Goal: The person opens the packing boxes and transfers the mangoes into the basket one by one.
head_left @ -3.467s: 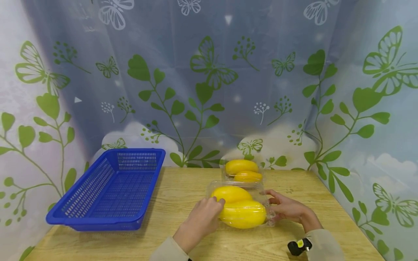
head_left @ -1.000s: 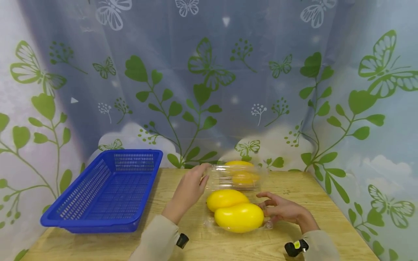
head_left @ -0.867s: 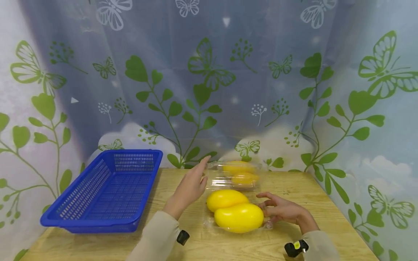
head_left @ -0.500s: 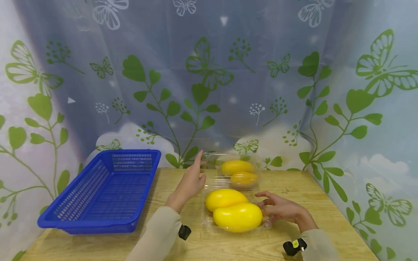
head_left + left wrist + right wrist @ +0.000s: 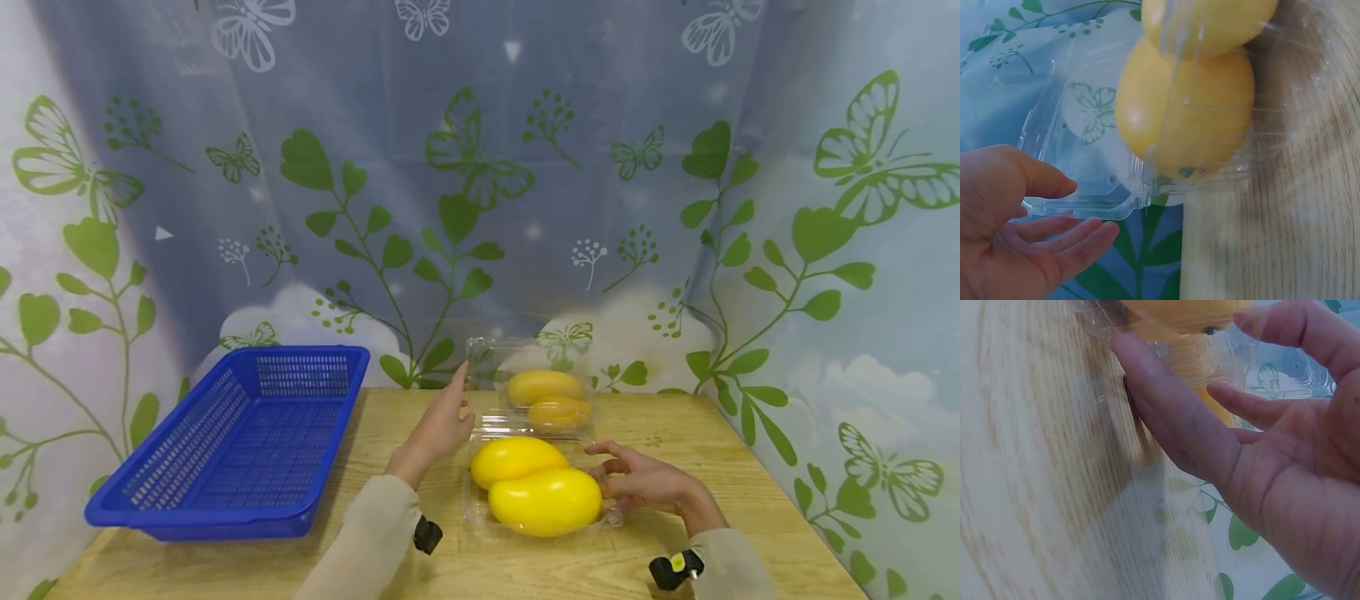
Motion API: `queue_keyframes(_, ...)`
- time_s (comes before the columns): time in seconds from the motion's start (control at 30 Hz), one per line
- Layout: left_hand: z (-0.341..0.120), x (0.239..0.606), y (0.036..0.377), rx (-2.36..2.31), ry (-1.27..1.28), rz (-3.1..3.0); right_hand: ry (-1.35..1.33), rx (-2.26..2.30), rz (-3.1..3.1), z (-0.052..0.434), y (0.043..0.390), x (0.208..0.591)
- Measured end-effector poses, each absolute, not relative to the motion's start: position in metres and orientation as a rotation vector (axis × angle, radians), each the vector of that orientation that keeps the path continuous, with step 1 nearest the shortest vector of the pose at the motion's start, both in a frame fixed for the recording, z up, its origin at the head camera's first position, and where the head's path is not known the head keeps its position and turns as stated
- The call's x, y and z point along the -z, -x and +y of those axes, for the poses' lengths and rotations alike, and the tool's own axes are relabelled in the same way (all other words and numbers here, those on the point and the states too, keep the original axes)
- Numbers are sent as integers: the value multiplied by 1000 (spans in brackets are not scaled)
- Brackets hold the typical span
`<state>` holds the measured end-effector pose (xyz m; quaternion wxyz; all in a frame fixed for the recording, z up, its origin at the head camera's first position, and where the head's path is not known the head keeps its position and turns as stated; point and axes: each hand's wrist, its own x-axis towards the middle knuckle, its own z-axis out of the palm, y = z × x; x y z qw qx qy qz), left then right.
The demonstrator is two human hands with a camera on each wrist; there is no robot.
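Two yellow mangoes (image 5: 545,502) lie in the base of a clear plastic clamshell box (image 5: 474,518) on the table. Its clear lid (image 5: 487,360) leans up and back, away from the fruit. My left hand (image 5: 435,429) is beside the lid's left edge, index finger extended; in the left wrist view, thumb and fingers (image 5: 1088,240) are spread near the lid corner with nothing gripped. My right hand (image 5: 648,482) rests at the box's right side, its fingertips right at the plastic wall. In the right wrist view its fingers (image 5: 1179,403) lie long and loose along the box.
A second clear box with two mangoes (image 5: 543,386) stands behind, seen through the raised lid. A blue perforated plastic basket (image 5: 348,442) stands on the left of the wooden table (image 5: 397,517). A butterfly-patterned curtain (image 5: 375,275) hangs right behind the table.
The lid has swung up and back off the mangoes, with my left hand following to its left edge and then drawing slightly away. My right hand stays at the box's right side.
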<state>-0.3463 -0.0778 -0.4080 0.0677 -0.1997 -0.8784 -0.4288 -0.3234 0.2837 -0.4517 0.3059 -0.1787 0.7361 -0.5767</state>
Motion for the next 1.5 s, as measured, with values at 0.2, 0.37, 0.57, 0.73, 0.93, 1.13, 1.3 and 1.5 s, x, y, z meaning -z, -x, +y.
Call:
queue_keyframes(0.2, -80, 413, 348, 1256, 612, -2638, 485, 1523, 1949, 283, 323, 452)
queue_keyframes(0.37, -81, 417, 348, 1217, 616, -2657, 498, 1513, 1953, 283, 322, 452)
queue_keyframes(0.57, -83, 418, 347, 1115, 626, -2678, 500, 1509, 1962, 283, 323, 451)
queue_keyframes(0.73, -84, 413, 340, 1056, 617, -2694, 497, 1511, 1963, 284, 323, 450)
queue_keyframes(0.93, -84, 408, 334, 1009, 636, -2687, 498, 1514, 1956, 284, 323, 450)
queue_keyframes(1.13, -78, 400, 322, 984, 728, -2666, 498, 1516, 1951, 284, 323, 450)
queue_keyframes(1.3, -66, 388, 308, 978, 842, -2698, 499, 1514, 1948, 284, 323, 451)
queue_keyframes(1.5, -48, 374, 292, 908, 921, -2821, 513, 1506, 1942, 283, 322, 450)
